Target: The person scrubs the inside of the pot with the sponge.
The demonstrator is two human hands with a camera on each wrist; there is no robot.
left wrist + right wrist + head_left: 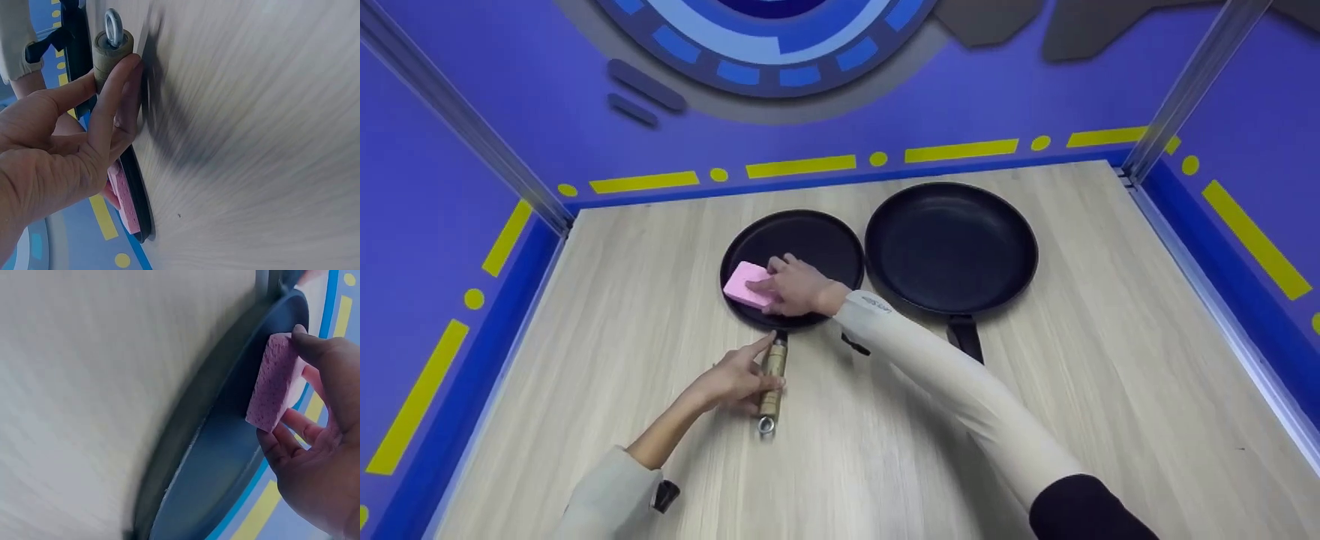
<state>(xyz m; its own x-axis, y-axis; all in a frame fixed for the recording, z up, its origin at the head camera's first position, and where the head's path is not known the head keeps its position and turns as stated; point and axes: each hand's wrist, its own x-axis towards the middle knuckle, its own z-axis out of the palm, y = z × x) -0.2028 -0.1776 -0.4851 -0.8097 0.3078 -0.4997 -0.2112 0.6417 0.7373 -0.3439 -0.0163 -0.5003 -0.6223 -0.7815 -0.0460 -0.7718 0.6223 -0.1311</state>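
My right hand (799, 286) grips a pink sponge (747, 283) against the inside of a small black frying pan (810, 232), at its left side. In the right wrist view the thumb and fingers pinch the porous sponge (273, 385) from opposite edges. With my left hand (739, 377) I hold the pan's wooden handle (773, 367), which points toward me and ends in a metal ring (766, 426). The left wrist view shows fingers curled around the handle's end (109, 56), the ring sticking out beyond them.
A larger black frying pan (952, 247) stands right beside the small one, its black handle (966, 339) partly behind my right sleeve. Both lie on a light wooden table (1110, 337). Blue walls (885, 105) with yellow marks enclose the back and sides.
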